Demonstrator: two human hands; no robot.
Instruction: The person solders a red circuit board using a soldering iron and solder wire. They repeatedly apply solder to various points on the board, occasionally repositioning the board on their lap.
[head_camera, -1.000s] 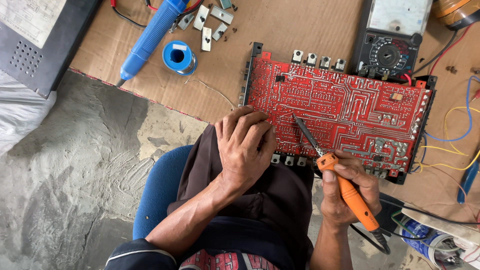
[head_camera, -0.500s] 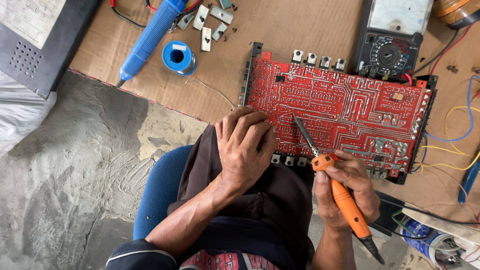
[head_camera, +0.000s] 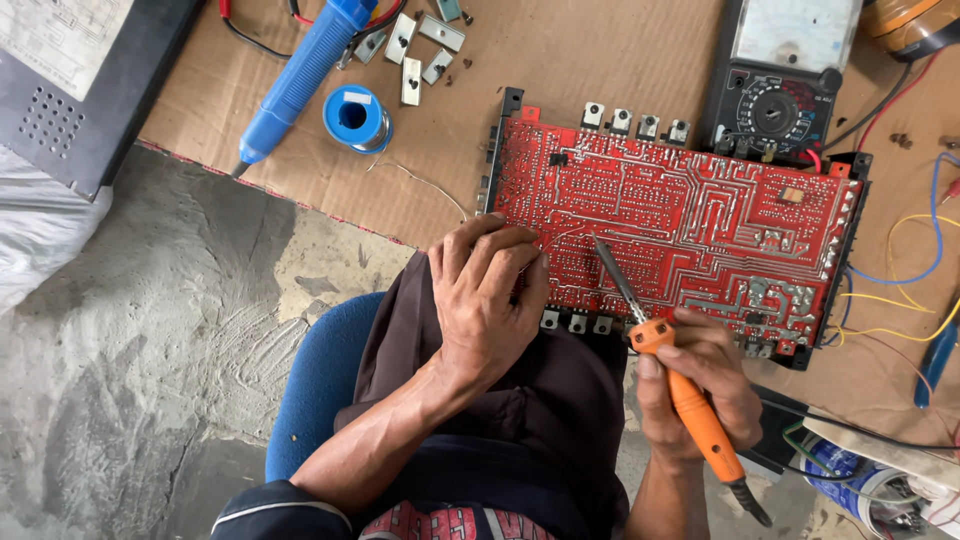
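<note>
Near the middle of the head view, a red circuit board (head_camera: 680, 225) lies track side up on a sheet of brown cardboard (head_camera: 560, 50) spread over the concrete floor (head_camera: 130, 340). The left hand (head_camera: 485, 295) rests on the board's lower left corner, fingers curled down, pinching what looks like a thin strand of solder wire (head_camera: 420, 180) that trails off toward 11 o'clock; the grip itself is hidden under the knuckles. The right hand (head_camera: 700, 385), at 5 o'clock from the board's centre, is closed around the orange handle of a soldering iron (head_camera: 665, 345). Its dark tip points toward 11 o'clock and sits on or just above the tracks, just beside the left fingertips; whether it touches cannot be told.

Judging by this, the work is mid-joint: iron and wire meet at one spot, and nothing shows how many joints are finished or left.

At 10 o'clock lie a blue solder sucker (head_camera: 300, 80), a blue solder spool (head_camera: 357, 117) and small metal clips (head_camera: 420, 45). A black multimeter (head_camera: 780, 80) stands at 1 o'clock, touching the board's far edge, and loose coloured wires (head_camera: 910, 280) run off at 3 o'clock.
</note>
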